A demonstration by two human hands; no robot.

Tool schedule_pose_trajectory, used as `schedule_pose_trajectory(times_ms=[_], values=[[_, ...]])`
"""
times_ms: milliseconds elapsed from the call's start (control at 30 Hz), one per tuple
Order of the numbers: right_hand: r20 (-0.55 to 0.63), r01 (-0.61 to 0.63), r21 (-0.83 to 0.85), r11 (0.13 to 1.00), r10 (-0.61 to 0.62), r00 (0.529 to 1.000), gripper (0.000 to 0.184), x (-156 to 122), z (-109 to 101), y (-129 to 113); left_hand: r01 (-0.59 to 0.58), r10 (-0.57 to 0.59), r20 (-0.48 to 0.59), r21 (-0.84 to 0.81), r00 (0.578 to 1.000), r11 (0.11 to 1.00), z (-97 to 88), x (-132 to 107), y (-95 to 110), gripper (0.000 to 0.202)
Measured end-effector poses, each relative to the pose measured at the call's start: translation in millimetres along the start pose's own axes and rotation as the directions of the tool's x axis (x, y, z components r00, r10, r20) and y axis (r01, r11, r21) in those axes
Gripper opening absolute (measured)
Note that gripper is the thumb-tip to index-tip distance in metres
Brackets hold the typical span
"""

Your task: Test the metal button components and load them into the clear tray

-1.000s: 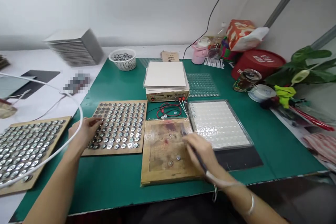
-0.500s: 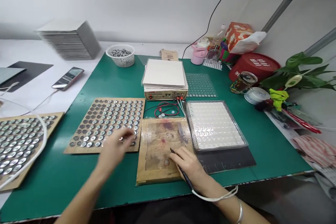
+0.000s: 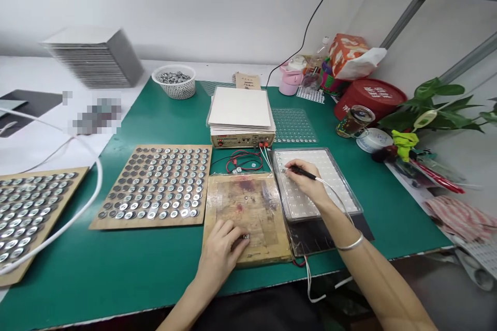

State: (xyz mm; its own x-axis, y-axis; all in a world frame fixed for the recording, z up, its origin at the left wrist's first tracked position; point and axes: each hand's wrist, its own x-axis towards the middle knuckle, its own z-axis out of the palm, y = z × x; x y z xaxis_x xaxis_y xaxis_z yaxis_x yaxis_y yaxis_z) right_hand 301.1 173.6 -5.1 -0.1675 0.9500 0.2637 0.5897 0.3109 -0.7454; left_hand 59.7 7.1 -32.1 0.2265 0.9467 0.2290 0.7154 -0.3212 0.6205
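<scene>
My left hand (image 3: 221,248) rests on a scarred wooden board (image 3: 248,207), its fingertips closed around a small metal disc (image 3: 245,237). My right hand (image 3: 306,181) grips a black pen-like probe (image 3: 303,172) with a white cable. The probe's tip touches the upper left corner of a clear plastic tray (image 3: 280,189) holding rows of small translucent domes. To the left, a perforated wooden board (image 3: 147,223) holds several rows of metal discs, some of its holes dark.
A second disc board (image 3: 58,223) and a white cable (image 3: 93,201) lie at the left. Behind stand a power supply (image 3: 240,139) under white sheets, and a basket of metal parts (image 3: 174,77). All this sits on a green mat (image 3: 116,279). A red round box (image 3: 368,98) stands at the right.
My left hand has moved from the disc board onto the wooden board. My right hand has moved from the wooden board onto the clear tray. The view has shifted slightly.
</scene>
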Motion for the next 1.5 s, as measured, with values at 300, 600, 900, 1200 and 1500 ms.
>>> schedule_pose_trajectory(times_ms=[300,600,900,1200,1500], values=[[-0.101,-0.076,0.102,0.992,0.086,0.991,0.022,-31,6,-40,0.053,-0.051,0.051,-0.036,0.997,0.998,-10.1,-3,2,0.012],[0.384,-0.212,0.251,0.944,0.104,0.917,0.015,-127,54,-80,0.045,-0.045,-0.007,0.009,0.999,0.999,-3.6,-1,3,0.007],[0.392,-0.178,0.138,0.974,0.111,0.913,0.017,-120,51,-82,0.058,-0.058,0.004,-0.022,0.998,0.998,-6.0,0,2,0.009],[0.486,-0.076,0.087,0.993,0.024,0.874,0.021,-107,53,-74,0.129,-0.128,-0.036,0.027,0.991,0.991,-46.4,6,-9,0.012],[0.168,0.550,0.052,0.834,-0.550,0.818,0.033,-131,65,-69,0.649,-0.520,-0.389,0.416,0.760,0.637,-168.4,16,-142,0.033]])
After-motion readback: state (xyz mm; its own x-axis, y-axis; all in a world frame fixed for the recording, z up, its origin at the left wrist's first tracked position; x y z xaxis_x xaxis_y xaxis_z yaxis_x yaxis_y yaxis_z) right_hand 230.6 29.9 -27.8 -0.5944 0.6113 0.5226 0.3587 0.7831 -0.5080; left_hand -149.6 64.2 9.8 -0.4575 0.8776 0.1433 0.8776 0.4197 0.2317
